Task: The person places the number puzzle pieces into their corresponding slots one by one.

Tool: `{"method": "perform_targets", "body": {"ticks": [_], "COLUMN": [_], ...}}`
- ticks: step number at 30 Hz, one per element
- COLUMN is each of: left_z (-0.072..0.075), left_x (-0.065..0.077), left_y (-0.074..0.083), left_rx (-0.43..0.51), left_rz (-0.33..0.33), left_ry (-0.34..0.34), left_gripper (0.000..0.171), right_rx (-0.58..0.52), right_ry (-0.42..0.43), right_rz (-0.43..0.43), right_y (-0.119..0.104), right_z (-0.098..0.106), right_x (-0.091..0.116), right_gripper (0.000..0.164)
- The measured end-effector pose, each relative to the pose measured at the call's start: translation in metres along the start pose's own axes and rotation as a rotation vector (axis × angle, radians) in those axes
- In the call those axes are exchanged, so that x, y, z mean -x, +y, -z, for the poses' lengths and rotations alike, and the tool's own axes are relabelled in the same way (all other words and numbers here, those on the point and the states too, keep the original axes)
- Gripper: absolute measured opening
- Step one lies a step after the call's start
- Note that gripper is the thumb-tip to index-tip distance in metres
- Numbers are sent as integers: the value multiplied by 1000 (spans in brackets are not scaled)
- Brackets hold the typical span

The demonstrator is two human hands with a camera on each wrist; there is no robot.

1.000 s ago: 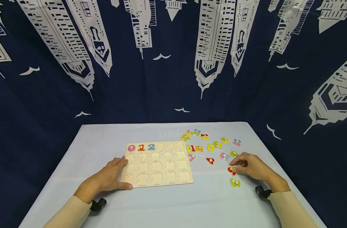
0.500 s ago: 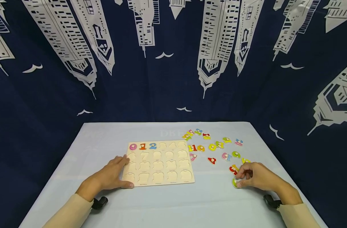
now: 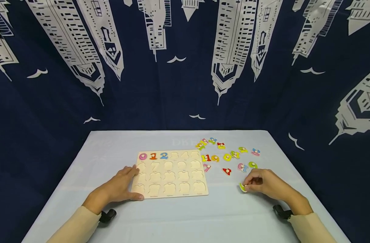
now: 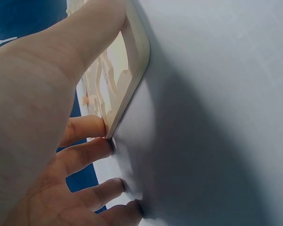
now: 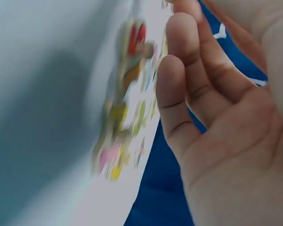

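A pale wooden number puzzle board lies on the white table. Its upper left recesses hold a pink 0, a red 1 and a blue 2. My left hand rests at the board's left side, thumb along the near corner and fingers spread against the edge; the left wrist view shows these fingers fairly straight. Right of the board, my right hand pinches a green number 3 puzzle piece between thumb and fingertips, partly hidden by them. The right wrist view does not show that piece.
Several colourful number pieces lie loose right of the board, among them a red 4, a green one and a pink and blue one. Some, blurred, show in the right wrist view. A dark blue patterned cloth hangs behind the table.
My right hand moved from the red piece to the green 3 nearer me, took hold of it, and carried it slightly left and away from me. The left hand stayed at the board.
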State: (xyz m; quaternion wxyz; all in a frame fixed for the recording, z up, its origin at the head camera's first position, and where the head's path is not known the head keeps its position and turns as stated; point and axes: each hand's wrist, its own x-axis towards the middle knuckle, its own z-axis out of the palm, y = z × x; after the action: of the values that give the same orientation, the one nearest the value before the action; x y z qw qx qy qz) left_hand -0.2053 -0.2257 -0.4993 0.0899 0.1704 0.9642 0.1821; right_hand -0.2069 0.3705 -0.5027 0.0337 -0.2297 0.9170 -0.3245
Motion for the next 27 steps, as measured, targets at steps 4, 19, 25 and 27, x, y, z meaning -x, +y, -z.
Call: {"method": "perform_targets", "body": {"ticks": [4,19,25,27], "left_z": [0,1,0,0], "left_x": [0,2,1,1], "left_y": [-1,-1,-1,-2], "left_rx": [0,8,2,-5], "left_rz": [1,11,21,20], "left_ry": [4,-2,-9,-8], "left_gripper": [123,124,124,125], "right_rx": [2,35,-1,1], "right_ry": [30,57,67,71], "right_rz": [37,138,111,104], "right_y": [-13,-62,-78,-83], "right_z": [-7,-56,-80,-86], "right_x": [-23,-131,-170,-182], "right_gripper": [15,7,8,8]}}
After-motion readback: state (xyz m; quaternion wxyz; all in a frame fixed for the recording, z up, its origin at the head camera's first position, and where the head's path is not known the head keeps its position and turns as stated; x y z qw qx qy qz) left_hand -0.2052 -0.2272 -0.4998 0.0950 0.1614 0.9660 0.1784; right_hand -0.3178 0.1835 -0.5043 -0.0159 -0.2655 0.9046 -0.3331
